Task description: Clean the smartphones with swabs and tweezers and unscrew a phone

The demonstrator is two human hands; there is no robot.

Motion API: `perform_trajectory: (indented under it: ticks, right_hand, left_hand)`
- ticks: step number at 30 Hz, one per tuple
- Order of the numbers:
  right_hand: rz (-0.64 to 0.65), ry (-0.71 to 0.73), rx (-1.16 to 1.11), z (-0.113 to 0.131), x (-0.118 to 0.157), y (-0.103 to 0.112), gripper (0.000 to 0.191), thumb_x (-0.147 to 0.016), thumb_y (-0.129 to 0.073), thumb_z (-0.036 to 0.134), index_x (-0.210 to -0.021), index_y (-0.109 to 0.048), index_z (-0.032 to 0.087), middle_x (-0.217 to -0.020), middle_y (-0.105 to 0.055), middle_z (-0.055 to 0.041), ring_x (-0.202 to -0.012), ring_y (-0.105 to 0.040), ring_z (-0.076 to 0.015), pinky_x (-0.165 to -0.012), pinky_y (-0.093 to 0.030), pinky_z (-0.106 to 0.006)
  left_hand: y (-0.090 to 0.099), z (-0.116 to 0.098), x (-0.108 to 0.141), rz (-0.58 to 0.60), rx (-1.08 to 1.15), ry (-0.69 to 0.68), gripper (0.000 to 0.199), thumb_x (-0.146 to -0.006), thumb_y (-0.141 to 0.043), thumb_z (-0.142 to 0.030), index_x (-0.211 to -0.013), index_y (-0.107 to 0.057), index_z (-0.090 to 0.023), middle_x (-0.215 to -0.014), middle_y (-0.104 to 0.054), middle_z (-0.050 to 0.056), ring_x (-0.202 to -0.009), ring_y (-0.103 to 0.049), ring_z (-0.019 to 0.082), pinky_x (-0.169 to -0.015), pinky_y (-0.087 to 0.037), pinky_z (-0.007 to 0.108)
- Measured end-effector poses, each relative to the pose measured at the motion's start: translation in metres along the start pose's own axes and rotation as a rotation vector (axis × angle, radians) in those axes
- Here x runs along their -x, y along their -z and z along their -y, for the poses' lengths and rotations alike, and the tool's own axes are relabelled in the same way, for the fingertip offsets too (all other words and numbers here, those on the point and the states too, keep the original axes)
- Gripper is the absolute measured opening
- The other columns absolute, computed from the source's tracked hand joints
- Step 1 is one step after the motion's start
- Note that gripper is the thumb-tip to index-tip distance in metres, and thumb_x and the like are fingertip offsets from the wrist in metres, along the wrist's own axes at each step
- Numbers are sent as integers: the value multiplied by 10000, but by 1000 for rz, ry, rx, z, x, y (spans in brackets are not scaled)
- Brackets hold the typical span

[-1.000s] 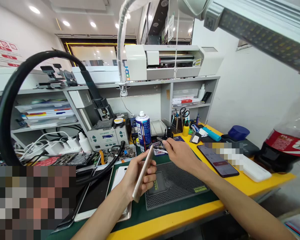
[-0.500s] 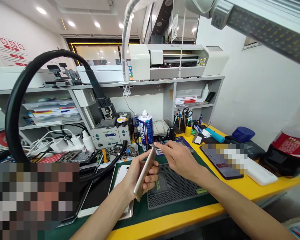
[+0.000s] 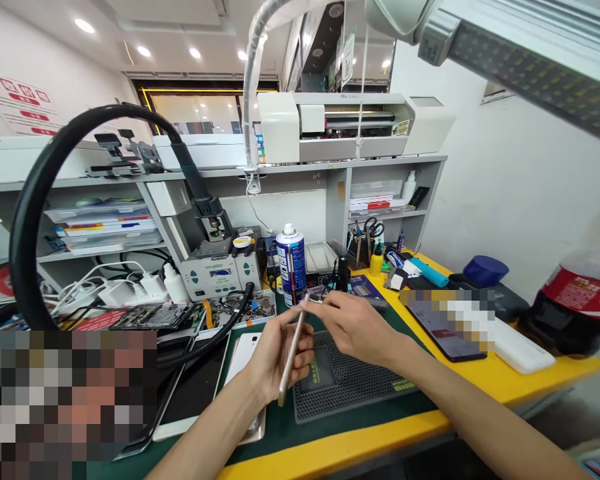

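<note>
Held nearly edge-on in my left hand [image 3: 275,353] is a slim gold phone [image 3: 291,360], its fingers wrapped round it. My right hand [image 3: 355,323] is at the phone's top end, index fingertip touching or very near the upper edge, other fingers curled. A small thin glint shows by that fingertip; whether it is a tool I cannot make out. Under both hands lies a dark grey perforated work mat [image 3: 360,380] on a green mat [image 3: 280,440]. Just behind the fingers stands a blue spray can [image 3: 291,267] with a white cap.
Left of my hands lie a white phone [image 3: 243,353] and a white-framed tablet [image 3: 195,383]. A soldering station [image 3: 220,273] stands behind a tray of small parts [image 3: 260,305]. On the right are a dark phone [image 3: 445,330], a white slab [image 3: 523,347] and a cola bottle [image 3: 575,307]. A lamp [image 3: 530,73] hangs overhead.
The phone has turned more edge-on and more upright in my left hand. My right hand has lowered slightly, with its index finger against or closer to the phone's top edge.
</note>
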State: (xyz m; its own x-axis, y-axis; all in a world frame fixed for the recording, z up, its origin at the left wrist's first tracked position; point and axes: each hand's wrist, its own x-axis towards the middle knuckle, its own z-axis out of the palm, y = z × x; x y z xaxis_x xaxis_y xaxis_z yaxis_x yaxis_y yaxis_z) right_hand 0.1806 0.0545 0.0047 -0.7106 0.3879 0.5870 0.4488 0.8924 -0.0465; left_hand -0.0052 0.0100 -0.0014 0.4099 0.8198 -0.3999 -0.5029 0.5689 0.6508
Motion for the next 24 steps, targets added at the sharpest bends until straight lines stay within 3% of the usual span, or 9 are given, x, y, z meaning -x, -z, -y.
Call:
perform_trajectory:
  ticks: [3,11,19,24]
  right_hand:
    - [67,104,-98,7,0,2,413,-945,-461,97,-1326,-554,226,-873,-584,-48,-747,-511,-161,-649,-398,-265]
    - [-27,-115,49,-6,-1,-1,457,-964,-416,78,-1386,-513,224,-941,-584,-78,-763,-538,-173,-651,-423,-272]
    - [56,61,-63,1,1,0,448,-945,-448,83,-1361,-525,231,-895,-580,-58,-754,-520,-164,-662,-427,-268]
    - [34,-22,-34,-1,0,-2,461,-968,-414,88,-1407,-485,212,-934,-587,-78,-769,-542,-176,-655,-446,-277]
  left_hand:
    - [1,-1,-1,-50,-19,-28,442,-849,-581,-537,-627,-503,-162,-498,-404,-46,-327,-367,58,-266,-279,175]
    - [-1,2,-2,-127,-54,-131,414,-797,-650,-563,-726,-551,-167,-517,-428,-58,-351,-367,65,-305,-270,190]
    - [-4,-1,-1,-217,-71,-187,443,-816,-640,-540,-610,-460,-193,-466,-409,-57,-350,-347,71,-335,-259,204]
    - [-2,0,0,-227,-70,-209,406,-808,-656,-526,-632,-501,-193,-464,-421,-57,-350,-342,82,-343,-255,219]
